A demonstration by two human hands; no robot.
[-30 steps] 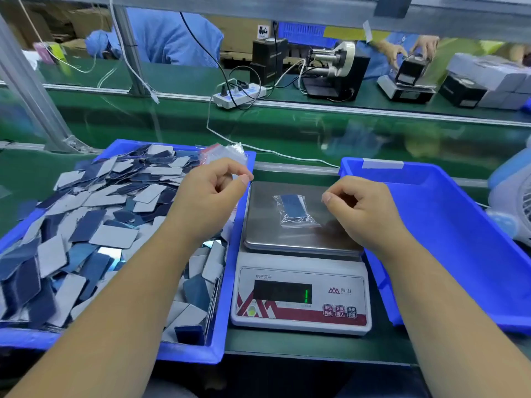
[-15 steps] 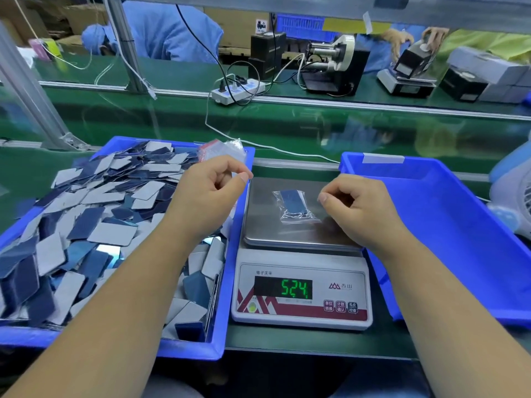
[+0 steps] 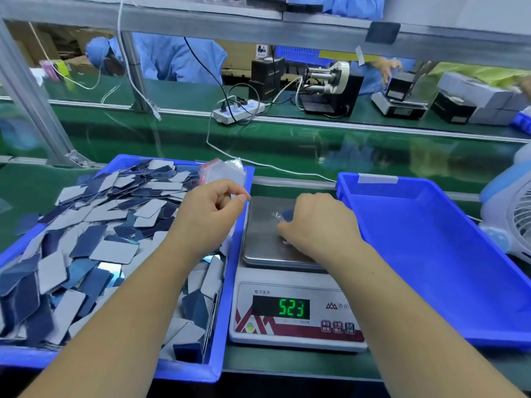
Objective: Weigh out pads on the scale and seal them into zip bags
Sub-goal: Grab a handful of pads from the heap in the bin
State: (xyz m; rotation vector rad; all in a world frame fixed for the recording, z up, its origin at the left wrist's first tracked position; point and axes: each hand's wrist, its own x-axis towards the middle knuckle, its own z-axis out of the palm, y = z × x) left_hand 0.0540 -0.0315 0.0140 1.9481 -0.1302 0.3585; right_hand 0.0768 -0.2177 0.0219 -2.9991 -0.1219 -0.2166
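The scale (image 3: pixel 296 308) stands between two blue bins, and its display reads 523. On its steel pan (image 3: pixel 261 239) lies a small clear zip bag of blue pads (image 3: pixel 283 215), mostly hidden under my right hand (image 3: pixel 316 225). That hand's curled fingers grip the bag while it rests on the pan. My left hand (image 3: pixel 209 216) hovers over the right rim of the left bin (image 3: pixel 230 282), fingers curled and thumb against forefinger, with nothing visible in it. Several loose grey and blue pads (image 3: pixel 115 219) fill that bin.
A stack of empty zip bags (image 3: pixel 224 172) lies on the left bin's far right corner. The right blue bin (image 3: pixel 431 254) has nothing in it. A small fan (image 3: pixel 511 219) stands at the far right. Beyond the conveyor are a power strip (image 3: pixel 238 110), machines and other workers.
My right hand has moved left from beside the bag onto it and now covers it. The display went from nearly blank to 524, then 523. My left hand has barely moved.
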